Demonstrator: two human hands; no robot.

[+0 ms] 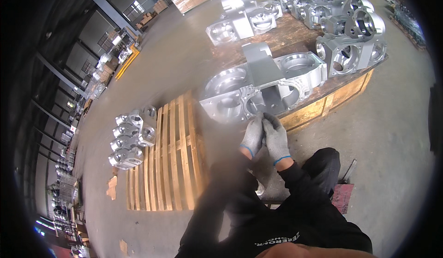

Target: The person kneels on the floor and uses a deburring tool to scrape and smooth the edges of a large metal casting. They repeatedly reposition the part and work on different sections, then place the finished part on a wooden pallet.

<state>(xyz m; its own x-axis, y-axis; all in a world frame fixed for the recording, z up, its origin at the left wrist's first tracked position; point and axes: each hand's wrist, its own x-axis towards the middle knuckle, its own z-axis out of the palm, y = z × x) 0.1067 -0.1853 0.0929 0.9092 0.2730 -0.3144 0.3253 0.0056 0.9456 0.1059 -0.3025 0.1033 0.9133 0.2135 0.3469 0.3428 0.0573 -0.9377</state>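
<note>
My left hand (252, 137) and my right hand (276, 137), both in grey work gloves with blue cuffs, meet at the near edge of a large machined metal housing (263, 75). Their fingertips press together, closed, so whatever may be between them is hidden. The silvery housing lies on a wooden crate (350, 91) and has several round bores. Just beyond my fingertips is one of its nearer bores, with a recess inside. Whether my fingertips touch the casting's rim, I cannot tell.
More metal castings (318, 8) stand along the crate's far and right parts. To the left, a slatted wooden pallet (173, 151) lies on the floor with several smaller castings (134, 138) at its far-left side. A red piece (342, 198) lies by my right leg.
</note>
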